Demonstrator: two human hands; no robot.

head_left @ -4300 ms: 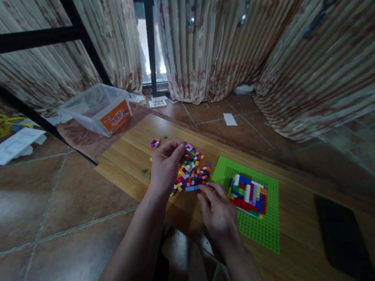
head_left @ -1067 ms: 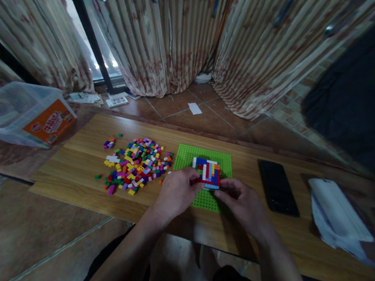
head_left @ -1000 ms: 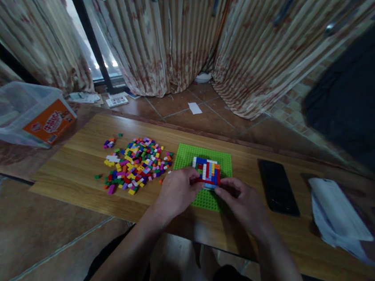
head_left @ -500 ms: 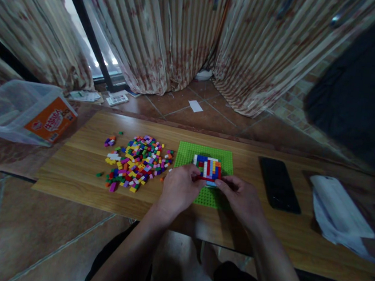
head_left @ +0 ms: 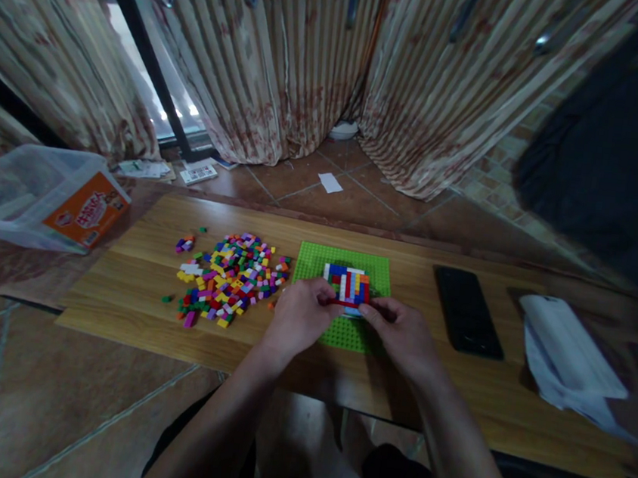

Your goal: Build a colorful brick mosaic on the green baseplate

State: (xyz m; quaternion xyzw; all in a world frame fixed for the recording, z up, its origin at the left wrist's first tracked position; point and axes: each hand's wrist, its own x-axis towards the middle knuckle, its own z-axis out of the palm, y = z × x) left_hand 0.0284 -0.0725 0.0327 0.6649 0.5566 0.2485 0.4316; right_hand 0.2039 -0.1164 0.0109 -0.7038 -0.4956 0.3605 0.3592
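A block of toy bricks (head_left: 355, 285) in blue, white, red, yellow and orange sits over the green studded baseplate (head_left: 323, 253). Along its near side runs a red row, with light blue showing under it. My left hand (head_left: 300, 315) is closed, its thumb and fingers pinching the left end of that near side. At the right end, my right hand (head_left: 400, 331) grips with thumb and forefinger. My fingers partly cover the near corners. Whether the build is pressed onto the baseplate or slightly raised, I cannot tell.
Left of the baseplate lies a pile of loose toy bricks (head_left: 235, 276) on the wooden table (head_left: 136, 296). A black phone (head_left: 468, 312) and a white box on a plastic bag (head_left: 573, 345) lie to the right. A clear plastic bin (head_left: 30, 170) stands beyond the table's left end.
The whole view has shifted slightly. Both hands keep their hold at the near side of the brick build, with little visible movement.
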